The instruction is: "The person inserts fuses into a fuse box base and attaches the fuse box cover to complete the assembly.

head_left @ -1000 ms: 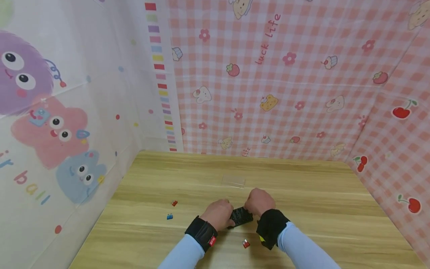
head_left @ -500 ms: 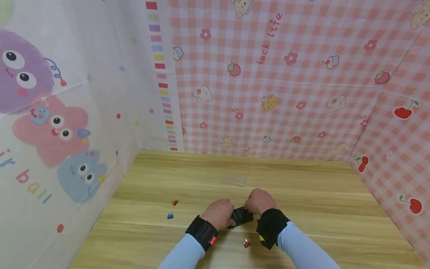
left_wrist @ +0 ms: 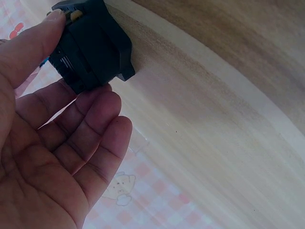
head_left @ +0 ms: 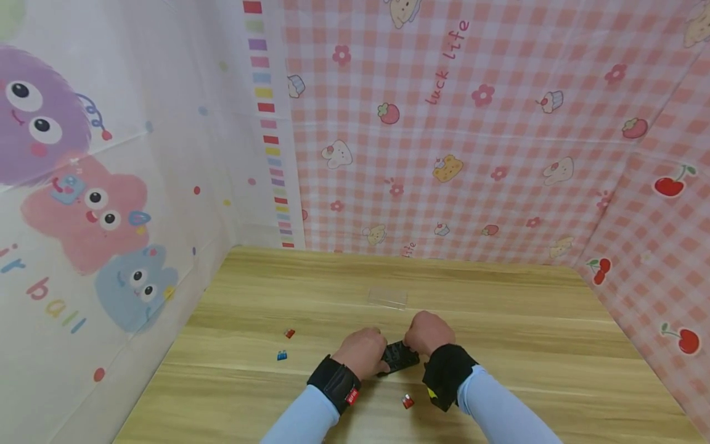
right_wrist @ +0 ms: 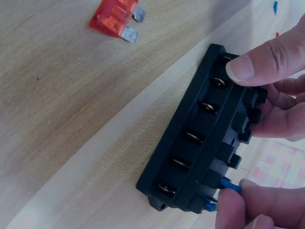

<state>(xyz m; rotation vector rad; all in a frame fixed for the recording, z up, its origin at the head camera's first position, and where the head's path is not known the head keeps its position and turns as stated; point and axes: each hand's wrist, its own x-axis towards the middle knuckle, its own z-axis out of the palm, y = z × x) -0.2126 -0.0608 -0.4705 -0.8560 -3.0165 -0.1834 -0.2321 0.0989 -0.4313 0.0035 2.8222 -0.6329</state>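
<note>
A black fuse block (head_left: 402, 356) with a row of metal terminals along its side is tilted over the table. My left hand (head_left: 362, 353) grips one end, thumb on the side and fingers beneath, as the left wrist view shows. At the other end, my right hand (head_left: 429, 333) pinches a blue blade fuse (right_wrist: 230, 185) between thumb and finger, against the block's slots. How deep that fuse sits I cannot tell. Another bit of blue (right_wrist: 210, 205) shows in the end slot beside it. Close in front of the block lies a red blade fuse (right_wrist: 113, 18).
To the left on the wooden table (head_left: 233, 394) lie a second red fuse (head_left: 289, 333) and a blue fuse (head_left: 281, 355). Behind the hands is a flat clear plastic cover (head_left: 387, 298). Printed cloth walls (head_left: 444, 135) border the table at the back and sides.
</note>
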